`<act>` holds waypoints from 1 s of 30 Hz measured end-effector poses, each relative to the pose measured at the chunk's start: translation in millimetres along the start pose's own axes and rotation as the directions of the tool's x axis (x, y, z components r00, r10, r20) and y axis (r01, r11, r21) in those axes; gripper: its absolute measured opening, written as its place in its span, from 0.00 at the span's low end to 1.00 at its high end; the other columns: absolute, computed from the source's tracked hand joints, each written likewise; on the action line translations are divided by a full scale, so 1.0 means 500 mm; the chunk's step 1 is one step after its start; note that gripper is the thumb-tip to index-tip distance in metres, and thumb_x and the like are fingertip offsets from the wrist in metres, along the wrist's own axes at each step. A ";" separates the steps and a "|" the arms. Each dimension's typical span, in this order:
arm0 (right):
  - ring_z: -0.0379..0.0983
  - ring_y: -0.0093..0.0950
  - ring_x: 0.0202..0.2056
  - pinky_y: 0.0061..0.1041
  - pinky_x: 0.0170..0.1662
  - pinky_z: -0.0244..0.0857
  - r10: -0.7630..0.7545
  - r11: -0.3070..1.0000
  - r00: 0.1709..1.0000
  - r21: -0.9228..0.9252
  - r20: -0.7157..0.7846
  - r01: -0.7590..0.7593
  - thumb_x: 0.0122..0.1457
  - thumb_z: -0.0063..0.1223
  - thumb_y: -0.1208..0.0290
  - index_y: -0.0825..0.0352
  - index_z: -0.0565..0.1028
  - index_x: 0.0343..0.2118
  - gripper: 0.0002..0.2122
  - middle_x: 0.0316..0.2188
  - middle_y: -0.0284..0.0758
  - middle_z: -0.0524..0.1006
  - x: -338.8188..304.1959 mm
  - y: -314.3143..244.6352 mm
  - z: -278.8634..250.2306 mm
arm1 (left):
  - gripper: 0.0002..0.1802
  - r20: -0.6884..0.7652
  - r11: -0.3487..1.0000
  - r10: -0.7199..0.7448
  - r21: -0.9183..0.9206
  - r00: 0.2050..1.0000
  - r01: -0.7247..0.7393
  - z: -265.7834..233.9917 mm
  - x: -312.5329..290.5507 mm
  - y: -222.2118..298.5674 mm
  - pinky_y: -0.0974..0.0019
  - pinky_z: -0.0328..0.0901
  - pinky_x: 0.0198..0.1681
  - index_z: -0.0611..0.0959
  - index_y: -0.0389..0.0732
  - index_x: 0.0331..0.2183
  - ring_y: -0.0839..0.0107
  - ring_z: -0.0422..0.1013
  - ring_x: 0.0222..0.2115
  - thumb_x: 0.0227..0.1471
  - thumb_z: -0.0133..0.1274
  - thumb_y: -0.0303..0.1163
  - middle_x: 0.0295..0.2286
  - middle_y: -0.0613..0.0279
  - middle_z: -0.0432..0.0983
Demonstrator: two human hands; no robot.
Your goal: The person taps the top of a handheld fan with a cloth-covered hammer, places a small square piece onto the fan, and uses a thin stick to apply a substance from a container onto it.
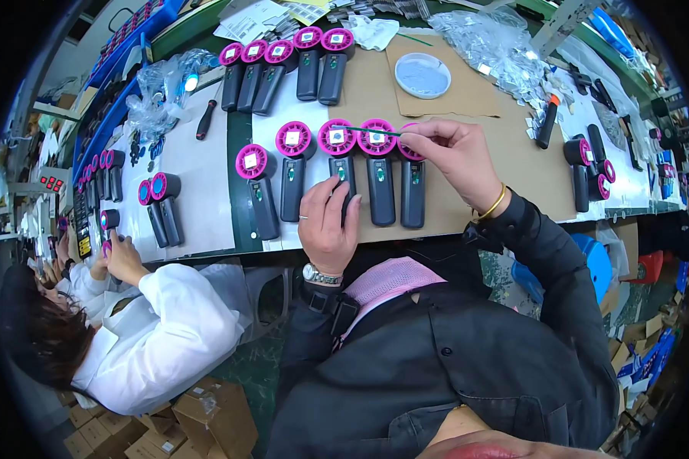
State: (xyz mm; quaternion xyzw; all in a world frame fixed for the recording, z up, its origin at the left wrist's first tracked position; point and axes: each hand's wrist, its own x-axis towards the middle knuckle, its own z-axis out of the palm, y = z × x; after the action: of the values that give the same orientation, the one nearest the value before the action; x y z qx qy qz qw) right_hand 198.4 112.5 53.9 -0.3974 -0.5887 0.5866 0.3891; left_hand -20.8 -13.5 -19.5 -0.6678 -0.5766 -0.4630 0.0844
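Several black handheld fans with pink round heads lie in a row on the table before me, small white square patches on some heads. My left hand [328, 229] has its fingers and thumb about the lower handle of a middle fan [342, 168]. In a pinch, my right hand [461, 159] holds a thin green stick [377, 132]. The stick reaches leftward across the fan heads, its far end over the middle fan's head. Partly behind the right hand is the head of the rightmost fan [413, 191].
More fans [308, 73] lie farther back, near a round white dish [422, 76]. Clear plastic bags [486, 46] heap at the back right; an orange-handled tool [548, 122] and a screwdriver [206, 120] lie on either side. At left, a person in white [168, 329] handles another fan.
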 end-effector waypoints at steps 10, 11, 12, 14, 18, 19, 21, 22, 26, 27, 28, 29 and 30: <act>0.80 0.16 0.40 0.17 0.46 0.73 0.101 0.989 0.995 0.109 0.014 -0.102 0.67 0.67 0.72 0.72 0.86 0.48 0.11 0.42 0.33 0.87 0.011 -0.009 -0.011 | 0.17 0.003 1.000 0.014 0.004 1.000 -0.014 0.007 0.004 0.003 0.53 0.73 0.50 0.87 0.33 0.45 0.50 0.79 0.46 0.52 0.71 0.23 0.47 0.50 0.82; 0.80 0.15 0.39 0.16 0.44 0.72 0.119 0.984 0.993 0.133 0.027 -0.121 0.67 0.67 0.72 0.71 0.87 0.48 0.11 0.42 0.33 0.87 0.012 -0.018 -0.014 | 0.17 0.000 1.000 0.007 0.010 1.000 -0.007 0.008 0.002 0.005 0.53 0.73 0.50 0.87 0.33 0.45 0.50 0.79 0.46 0.52 0.71 0.23 0.47 0.50 0.82; 0.79 0.14 0.38 0.15 0.42 0.71 0.135 0.978 0.990 0.157 0.038 -0.139 0.67 0.67 0.71 0.71 0.87 0.48 0.11 0.41 0.32 0.87 0.011 -0.023 -0.016 | 0.17 -0.002 1.000 0.003 0.014 1.000 -0.003 0.009 0.003 0.006 0.53 0.73 0.50 0.87 0.33 0.45 0.50 0.79 0.46 0.52 0.70 0.22 0.47 0.50 0.82; 0.78 0.13 0.37 0.14 0.40 0.69 0.133 0.982 0.991 0.134 0.025 -0.136 0.67 0.67 0.71 0.71 0.87 0.47 0.11 0.40 0.32 0.87 0.012 -0.014 -0.021 | 0.17 0.000 1.000 0.007 0.008 1.000 -0.007 0.015 0.006 0.009 0.53 0.73 0.50 0.87 0.32 0.45 0.50 0.79 0.46 0.52 0.70 0.22 0.47 0.50 0.82; 0.73 0.11 0.33 0.13 0.34 0.63 0.122 0.989 0.993 0.081 0.006 -0.122 0.67 0.67 0.71 0.70 0.87 0.47 0.11 0.38 0.30 0.87 0.018 -0.010 -0.014 | 0.17 0.000 1.000 0.014 0.002 1.000 -0.014 0.011 0.008 0.006 0.53 0.73 0.50 0.87 0.32 0.45 0.50 0.79 0.46 0.52 0.71 0.22 0.47 0.49 0.82; 0.71 0.11 0.31 0.14 0.33 0.61 0.117 0.990 0.993 0.076 0.000 -0.116 0.66 0.67 0.71 0.70 0.87 0.47 0.10 0.37 0.30 0.86 0.019 -0.012 -0.011 | 0.18 0.002 1.000 0.018 0.000 1.000 -0.018 0.010 0.009 0.003 0.53 0.73 0.50 0.87 0.32 0.45 0.50 0.79 0.46 0.52 0.71 0.22 0.47 0.49 0.82; 0.69 0.11 0.30 0.14 0.32 0.59 0.110 0.992 0.994 0.070 -0.008 -0.109 0.66 0.67 0.71 0.70 0.87 0.47 0.10 0.36 0.29 0.86 0.020 -0.019 -0.009 | 0.18 0.004 1.000 0.024 -0.003 1.000 -0.024 0.009 0.009 -0.002 0.53 0.73 0.50 0.87 0.32 0.45 0.50 0.79 0.46 0.52 0.71 0.22 0.47 0.49 0.82; 0.68 0.11 0.28 0.14 0.31 0.57 0.125 0.988 0.992 0.087 -0.007 -0.124 0.66 0.67 0.71 0.71 0.87 0.47 0.11 0.34 0.28 0.85 0.021 -0.027 -0.010 | 0.18 0.005 1.000 0.027 -0.005 1.000 -0.027 0.010 0.009 -0.004 0.53 0.73 0.50 0.87 0.32 0.45 0.50 0.79 0.46 0.52 0.71 0.21 0.47 0.49 0.82; 0.63 0.12 0.26 0.16 0.29 0.54 0.155 0.971 0.988 0.185 0.000 -0.153 0.67 0.67 0.70 0.71 0.87 0.46 0.10 0.29 0.25 0.80 0.024 -0.047 -0.042 | 0.18 0.010 0.999 0.042 -0.025 0.999 -0.042 0.013 0.013 -0.007 0.52 0.73 0.50 0.87 0.32 0.46 0.50 0.79 0.46 0.51 0.71 0.21 0.47 0.49 0.82; 0.62 0.12 0.25 0.16 0.29 0.53 0.156 0.956 0.988 0.251 0.010 -0.153 0.67 0.66 0.70 0.70 0.87 0.45 0.10 0.28 0.24 0.78 0.028 -0.050 -0.062 | 0.19 0.015 0.998 0.048 -0.037 0.999 -0.048 0.014 0.015 -0.005 0.52 0.73 0.50 0.87 0.32 0.46 0.50 0.79 0.46 0.51 0.71 0.21 0.47 0.49 0.82; 0.62 0.12 0.25 0.16 0.29 0.52 0.155 0.936 0.988 0.315 0.020 -0.154 0.67 0.66 0.70 0.70 0.87 0.45 0.10 0.26 0.23 0.76 0.034 -0.052 -0.081 | 0.19 0.020 0.997 0.055 -0.049 0.998 -0.054 0.014 0.017 -0.002 0.52 0.73 0.50 0.87 0.32 0.46 0.49 0.79 0.46 0.51 0.71 0.21 0.47 0.49 0.82; 0.62 0.12 0.25 0.16 0.29 0.52 0.153 0.937 0.988 0.314 0.015 -0.150 0.67 0.66 0.70 0.70 0.87 0.45 0.10 0.26 0.23 0.76 0.042 -0.051 -0.100 | 0.19 0.019 0.997 0.059 -0.054 0.998 -0.058 0.014 0.018 0.001 0.52 0.73 0.50 0.87 0.32 0.46 0.49 0.79 0.46 0.51 0.71 0.21 0.47 0.49 0.82; 0.62 0.12 0.25 0.16 0.28 0.52 0.153 0.957 0.986 0.257 -0.067 -0.132 0.67 0.67 0.69 0.70 0.87 0.43 0.09 0.25 0.22 0.75 0.052 -0.047 -0.122 | 0.19 0.015 0.996 0.051 -0.069 0.999 -0.050 0.014 0.020 0.004 0.52 0.72 0.51 0.86 0.32 0.47 0.49 0.79 0.46 0.52 0.71 0.21 0.47 0.49 0.82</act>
State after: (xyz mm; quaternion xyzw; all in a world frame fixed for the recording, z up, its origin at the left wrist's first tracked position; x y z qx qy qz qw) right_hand 244.4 160.0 77.7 -0.4110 -0.4620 0.6655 0.4181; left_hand -16.1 -2.8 -15.6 -0.6885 -0.5443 -0.4744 0.0684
